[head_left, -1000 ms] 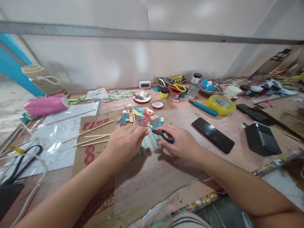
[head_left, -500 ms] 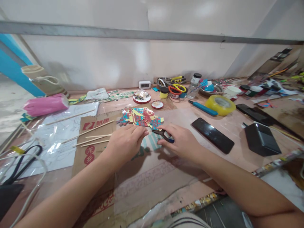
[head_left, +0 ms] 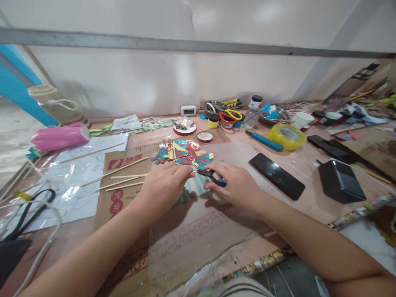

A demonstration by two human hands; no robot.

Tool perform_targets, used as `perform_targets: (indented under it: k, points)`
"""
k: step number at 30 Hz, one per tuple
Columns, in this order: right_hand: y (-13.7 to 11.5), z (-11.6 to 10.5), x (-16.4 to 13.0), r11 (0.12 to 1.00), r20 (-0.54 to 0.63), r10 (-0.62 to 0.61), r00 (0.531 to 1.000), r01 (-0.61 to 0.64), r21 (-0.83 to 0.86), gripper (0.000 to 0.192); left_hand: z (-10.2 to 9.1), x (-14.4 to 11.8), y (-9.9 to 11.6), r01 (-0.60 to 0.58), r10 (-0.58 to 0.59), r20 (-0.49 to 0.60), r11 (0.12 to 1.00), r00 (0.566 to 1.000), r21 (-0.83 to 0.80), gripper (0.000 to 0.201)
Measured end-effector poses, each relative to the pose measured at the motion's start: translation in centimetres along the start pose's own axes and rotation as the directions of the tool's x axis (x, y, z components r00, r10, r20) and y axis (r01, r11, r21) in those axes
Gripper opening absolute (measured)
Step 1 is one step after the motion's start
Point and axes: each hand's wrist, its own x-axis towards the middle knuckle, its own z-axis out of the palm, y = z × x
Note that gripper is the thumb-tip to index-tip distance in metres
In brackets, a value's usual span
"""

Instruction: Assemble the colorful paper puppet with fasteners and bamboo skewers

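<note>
My right hand (head_left: 236,181) is wrapped round small dark pliers (head_left: 206,173) with a blue handle, jaws pointing left. My left hand (head_left: 165,181) is closed in a pinch, its fingertips close to the jaws. A thin wooden stick (head_left: 125,177) runs in under this hand, and a pale tip shows between fingertips and pliers. Just beyond both hands lies a painted cut-out figure (head_left: 185,152) in red, blue and yellow. Several more sticks (head_left: 116,171) rest on the cardboard (head_left: 107,198) left of my left hand.
A phone (head_left: 277,176), a black box (head_left: 340,181), a tape roll (head_left: 287,137) and a blue cutter (head_left: 264,140) lie to the right. Lids of small beads (head_left: 185,126), scissors (head_left: 232,115) and paint jars (head_left: 213,120) stand behind. A pink bundle (head_left: 60,137) and cables (head_left: 57,214) are at left.
Both hands stay nearly in place. The pliers' handles look slightly closer together, and the stick under my left hand has shifted a little to the left.
</note>
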Motion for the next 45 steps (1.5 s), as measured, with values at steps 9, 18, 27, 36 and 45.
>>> perform_targets:
  k: [9,18,27,36,45]
  points:
    - [-0.8,-0.8,0.0,0.952,0.175,0.085,0.981,-0.131,0.276,0.04,-0.7,-0.7,-0.5,-0.134,0.135,-0.018,0.99,0.991,0.04,0.011]
    - [-0.6,-0.9,0.4,0.893,0.319,0.084,0.944,-0.214,0.396,0.038,-0.7,0.0,-0.1,-0.108,0.103,0.038,0.984,0.994,0.143,0.006]
    - [-0.4,-0.3,0.3,0.985,0.091,0.075,0.993,-0.088,0.149,0.042,-0.5,0.3,0.1,-0.02,0.021,-0.022,0.999,1.0,0.051,0.016]
    - [-0.3,-0.1,0.3,0.992,0.069,0.057,0.996,-0.064,0.109,0.046,-0.3,0.2,0.1,-0.022,0.022,-0.008,0.999,1.0,0.036,0.016]
    - [-0.5,-0.2,0.3,0.989,0.097,0.065,0.993,-0.077,0.124,0.042,-0.4,0.0,0.0,-0.029,0.028,0.016,0.998,0.999,0.048,0.012]
